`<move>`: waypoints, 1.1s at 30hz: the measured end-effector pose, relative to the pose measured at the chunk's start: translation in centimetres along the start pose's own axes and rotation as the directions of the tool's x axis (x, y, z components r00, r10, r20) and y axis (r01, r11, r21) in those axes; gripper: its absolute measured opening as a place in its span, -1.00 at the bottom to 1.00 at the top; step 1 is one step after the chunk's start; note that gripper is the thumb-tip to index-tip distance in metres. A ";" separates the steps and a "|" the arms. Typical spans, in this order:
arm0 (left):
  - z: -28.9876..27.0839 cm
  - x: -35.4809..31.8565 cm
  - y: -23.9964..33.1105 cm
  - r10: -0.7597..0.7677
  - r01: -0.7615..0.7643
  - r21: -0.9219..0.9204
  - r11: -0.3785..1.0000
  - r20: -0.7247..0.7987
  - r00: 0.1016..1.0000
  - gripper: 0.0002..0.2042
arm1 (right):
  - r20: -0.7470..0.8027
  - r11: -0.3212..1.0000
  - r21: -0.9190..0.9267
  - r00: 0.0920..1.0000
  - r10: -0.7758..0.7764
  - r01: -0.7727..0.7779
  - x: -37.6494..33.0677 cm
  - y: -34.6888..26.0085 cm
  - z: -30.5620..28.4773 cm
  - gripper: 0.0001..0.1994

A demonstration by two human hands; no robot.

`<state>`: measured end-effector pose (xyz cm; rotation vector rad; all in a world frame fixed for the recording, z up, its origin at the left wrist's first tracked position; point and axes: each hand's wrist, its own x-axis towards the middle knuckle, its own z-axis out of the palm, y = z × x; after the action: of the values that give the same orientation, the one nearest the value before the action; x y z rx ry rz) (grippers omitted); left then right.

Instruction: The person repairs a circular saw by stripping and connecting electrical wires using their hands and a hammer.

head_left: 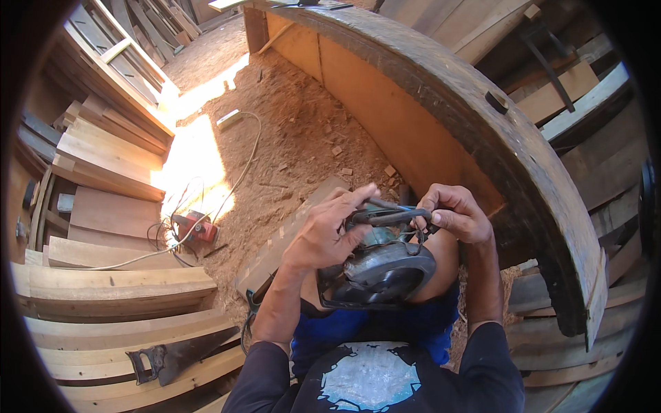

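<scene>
A circular saw (387, 270) with a grey blade guard and greenish motor body rests on my lap, its round blade side toward me. A thick black power cord (389, 218) loops over the top of it. My left hand (325, 233) is closed on the left end of that loop, thumb below and fingers above. At the loop's right end my right hand (460, 212) pinches the cord between thumb and fingers. Thin bluish wires show close to the right fingertips. What lies under the fingers is partly hidden.
A long wooden workbench (447, 82) curves along the right. Stacked planks (110, 155) line the left, with a handsaw (175, 354) on the lower ones. A red power tool (200, 227) and a pale extension cord (256, 141) lie on the sawdust-covered floor (289, 103).
</scene>
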<state>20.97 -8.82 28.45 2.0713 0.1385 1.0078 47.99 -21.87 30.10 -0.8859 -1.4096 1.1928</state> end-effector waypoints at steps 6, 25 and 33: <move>0.8 -0.4 -0.7 -0.003 0.016 0.155 0.988 -0.087 0.996 -0.70 | -0.087 0.998 0.059 0.996 0.004 0.002 -0.2 1.0 0.8 -0.81; 0.9 -1.2 -1.7 -0.125 0.116 -0.069 0.991 -0.146 0.981 -0.66 | -0.185 0.991 0.094 0.980 -0.075 0.094 -0.8 3.3 1.7 -0.79; 0.1 -1.5 -1.7 -0.150 0.149 -0.076 0.986 -0.007 0.989 -0.63 | -0.193 0.991 0.110 0.980 -0.052 0.075 -0.9 3.2 1.6 -0.77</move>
<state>20.43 -8.31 26.32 1.9557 0.2557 0.9206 46.34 -22.33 26.79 -0.8431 -1.1944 1.1006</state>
